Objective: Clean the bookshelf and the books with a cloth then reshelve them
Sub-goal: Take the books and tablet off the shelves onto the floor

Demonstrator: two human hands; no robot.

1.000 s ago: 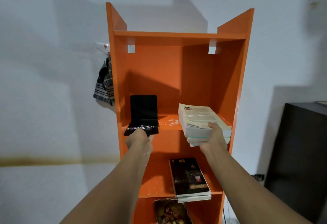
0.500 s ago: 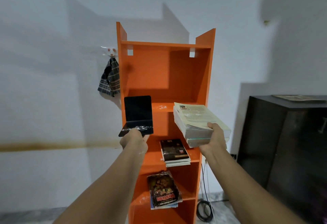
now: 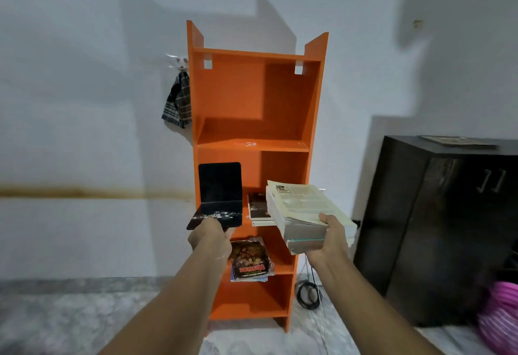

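Bookshelf (image 3: 246, 96) now stands farther off; left hand (image 3: 210, 238) grips black bookend (image 3: 220, 186), right hand (image 3: 330, 239) grips book stack (image 3: 302, 208).

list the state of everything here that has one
left hand, gripping the black bookend by its base
right hand, gripping a stack of books, held flat
bookshelf, upright, other books lying flat on two lower shelves
checked cloth, hanging from a wall hook
dark cabinet, doors closed

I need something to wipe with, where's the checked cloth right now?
In the head view, the checked cloth hangs on the wall just left of the orange bookshelf, beside its top compartment.
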